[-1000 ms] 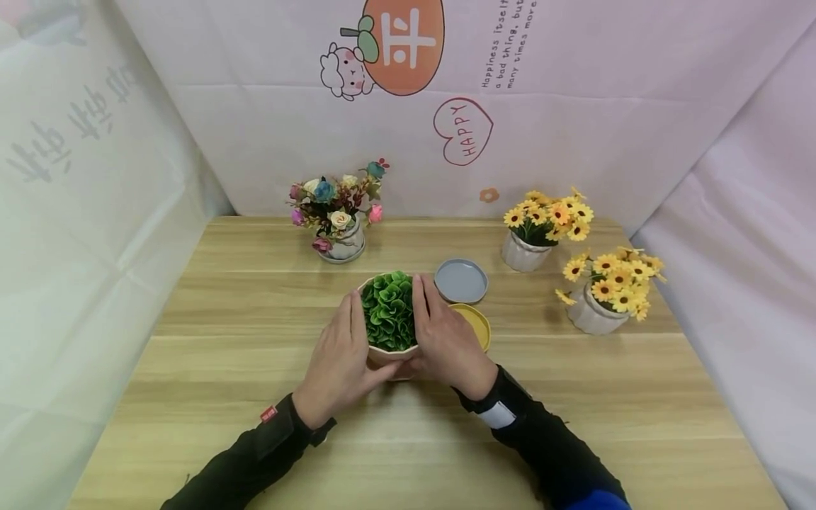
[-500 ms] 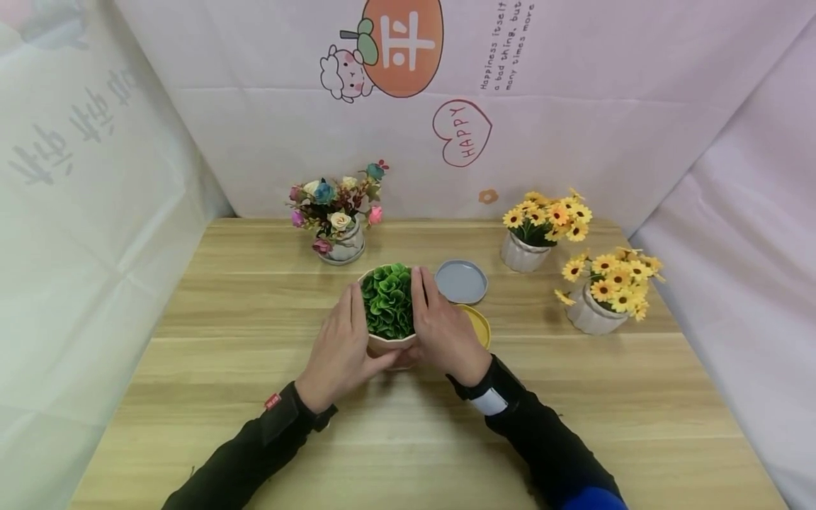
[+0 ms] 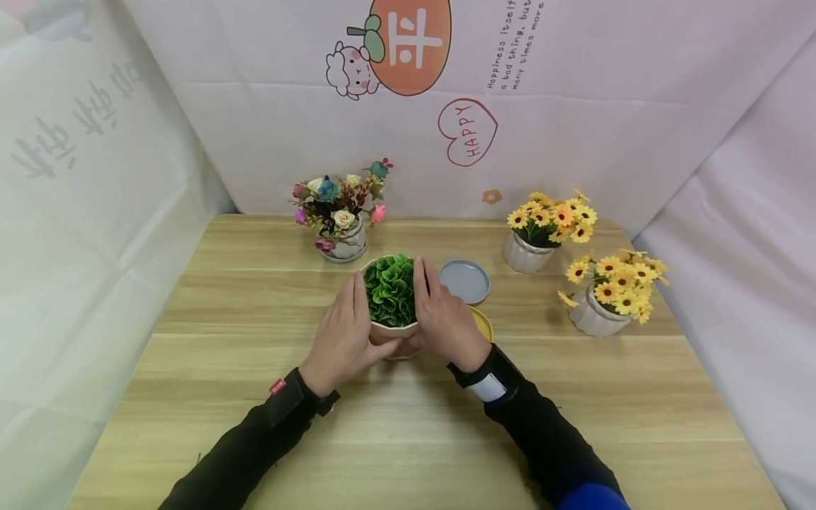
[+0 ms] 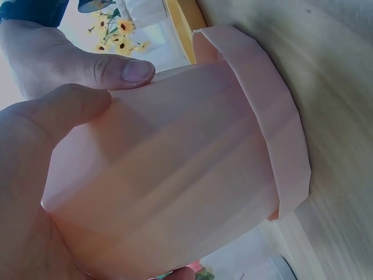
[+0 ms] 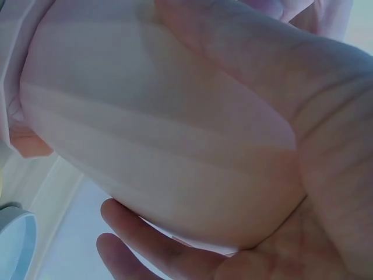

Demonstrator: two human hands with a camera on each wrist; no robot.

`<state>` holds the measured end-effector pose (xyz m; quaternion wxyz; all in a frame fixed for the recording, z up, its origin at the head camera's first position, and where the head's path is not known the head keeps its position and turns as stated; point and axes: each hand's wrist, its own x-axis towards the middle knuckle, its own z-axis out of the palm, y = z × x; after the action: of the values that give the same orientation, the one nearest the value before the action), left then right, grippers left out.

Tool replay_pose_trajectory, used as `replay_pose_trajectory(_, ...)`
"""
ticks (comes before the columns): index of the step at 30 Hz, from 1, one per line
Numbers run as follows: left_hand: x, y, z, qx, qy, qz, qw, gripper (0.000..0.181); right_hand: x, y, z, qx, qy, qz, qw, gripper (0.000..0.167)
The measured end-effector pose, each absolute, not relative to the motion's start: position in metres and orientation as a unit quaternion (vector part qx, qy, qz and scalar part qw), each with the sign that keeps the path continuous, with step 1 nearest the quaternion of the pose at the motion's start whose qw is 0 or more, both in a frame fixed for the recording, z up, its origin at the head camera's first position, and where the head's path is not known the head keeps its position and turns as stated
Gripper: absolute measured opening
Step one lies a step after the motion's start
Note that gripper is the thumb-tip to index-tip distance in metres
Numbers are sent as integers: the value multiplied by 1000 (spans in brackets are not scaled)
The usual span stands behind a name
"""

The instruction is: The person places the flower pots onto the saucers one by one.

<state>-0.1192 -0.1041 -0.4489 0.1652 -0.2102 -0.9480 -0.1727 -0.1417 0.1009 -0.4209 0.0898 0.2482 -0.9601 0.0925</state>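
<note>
Both hands grip a pale pink faceted pot [image 3: 393, 331] filled with green leaves [image 3: 391, 290], one on each side. The left hand [image 3: 341, 338] has its fingers along the pot's left side and its thumb across the near side. On the other side the right hand [image 3: 449, 322] does the same. In the left wrist view the pot [image 4: 163, 157] stands in a pink saucer [image 4: 274, 111], both thumbs lying on its wall. The right wrist view shows the thumb and fingers around the pot [image 5: 157, 122]. Its base in the saucer is partly hidden in the head view.
Right of the pot lie a grey-blue saucer [image 3: 465, 282] and a yellow saucer [image 3: 482, 324], partly behind the right hand. A pot of mixed flowers [image 3: 347, 241] stands at the back left. Two white pots [image 3: 528, 253] with yellow flowers stand on the right of the wooden table [image 3: 408, 453].
The leafy pot has moved a little away from the person, up in the head view, with both hands still around it. The other pots stay where they were.
</note>
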Motion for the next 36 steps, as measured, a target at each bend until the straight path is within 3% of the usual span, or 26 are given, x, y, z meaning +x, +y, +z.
replay_pose_trajectory(21, -150, -106, -445, -209, -952, -181, 128, 129, -171, 98, -417, 228, -967, 107, 43, 142)
replay_pose_trajectory(36, -176, -108, -444, -213, -948, -220, 84, 131, -188, 99, -420, 224, -966, 115, 64, 138)
